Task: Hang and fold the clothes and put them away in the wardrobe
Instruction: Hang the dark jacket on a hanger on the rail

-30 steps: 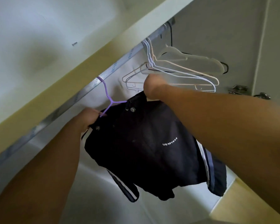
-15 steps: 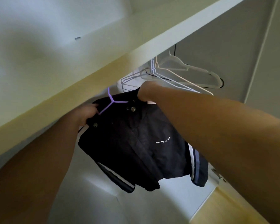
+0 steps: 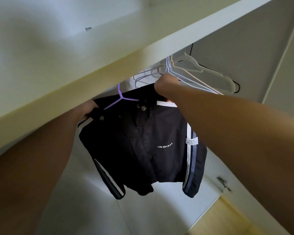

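A black jacket (image 3: 143, 141) with white and blue sleeve stripes hangs on a purple hanger (image 3: 120, 97) inside the wardrobe. The hanger's hook goes up behind the shelf edge, so the rail is hidden. My left hand (image 3: 87, 109) grips the jacket's left shoulder. My right hand (image 3: 165, 83) holds the right shoulder near the collar; its fingers are hidden behind the fabric.
Several bare white and pale hangers (image 3: 193, 72) hang to the right of the jacket, just behind my right hand. A thick cream shelf (image 3: 109, 53) runs overhead. A door hinge (image 3: 224, 184) sits low right on the wardrobe wall.
The view has dropped, so the shelf edge now hides the rail. The jacket hangs more squarely on the purple hanger, its right side spread out. Both hands stay on the shoulders.
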`<control>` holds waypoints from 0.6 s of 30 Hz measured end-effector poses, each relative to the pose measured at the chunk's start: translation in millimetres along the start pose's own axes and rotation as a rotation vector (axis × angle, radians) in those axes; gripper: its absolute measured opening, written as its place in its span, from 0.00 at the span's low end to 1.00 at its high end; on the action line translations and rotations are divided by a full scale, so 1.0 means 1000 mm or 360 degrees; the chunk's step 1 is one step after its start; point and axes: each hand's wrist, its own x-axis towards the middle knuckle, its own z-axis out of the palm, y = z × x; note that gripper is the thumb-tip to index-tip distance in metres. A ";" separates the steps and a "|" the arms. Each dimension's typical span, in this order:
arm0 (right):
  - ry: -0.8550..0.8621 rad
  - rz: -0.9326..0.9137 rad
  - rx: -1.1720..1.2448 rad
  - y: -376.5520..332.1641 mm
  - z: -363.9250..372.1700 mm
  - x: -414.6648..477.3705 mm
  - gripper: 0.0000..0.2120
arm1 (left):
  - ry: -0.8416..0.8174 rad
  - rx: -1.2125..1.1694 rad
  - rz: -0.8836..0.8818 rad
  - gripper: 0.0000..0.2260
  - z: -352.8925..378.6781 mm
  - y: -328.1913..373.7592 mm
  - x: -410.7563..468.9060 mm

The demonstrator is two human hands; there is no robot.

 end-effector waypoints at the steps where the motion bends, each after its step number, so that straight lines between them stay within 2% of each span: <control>1: -0.0045 0.0024 -0.0053 0.002 0.000 -0.002 0.15 | -0.0054 -0.0033 0.0018 0.17 0.000 -0.001 -0.001; 4: -0.0239 0.0081 -0.0281 0.009 -0.003 -0.006 0.10 | -0.0185 -0.0090 0.0079 0.23 -0.004 -0.010 0.006; 5: -0.0253 0.0062 -0.0288 0.011 -0.006 -0.006 0.09 | -0.0183 -0.0075 0.0087 0.22 -0.006 -0.014 0.012; 8: -0.0143 -0.0022 -0.0218 0.012 -0.014 -0.004 0.14 | -0.0115 -0.0107 0.0035 0.12 -0.010 -0.026 0.026; 11: -0.0134 -0.0057 -0.0311 0.016 -0.017 -0.006 0.16 | -0.0001 -0.0102 0.0057 0.12 -0.005 -0.038 0.038; 14: -0.0300 -0.0058 -0.0455 0.028 -0.016 -0.009 0.15 | 0.0015 0.0274 0.0156 0.11 -0.003 -0.048 0.045; 16: -0.0254 -0.0100 -0.0494 0.028 -0.016 -0.013 0.15 | 0.0088 0.0346 0.0141 0.11 -0.002 -0.042 0.041; 18: -0.0179 -0.0138 -0.0542 0.023 -0.015 -0.017 0.17 | 0.0271 0.0283 0.0231 0.11 0.006 -0.028 0.029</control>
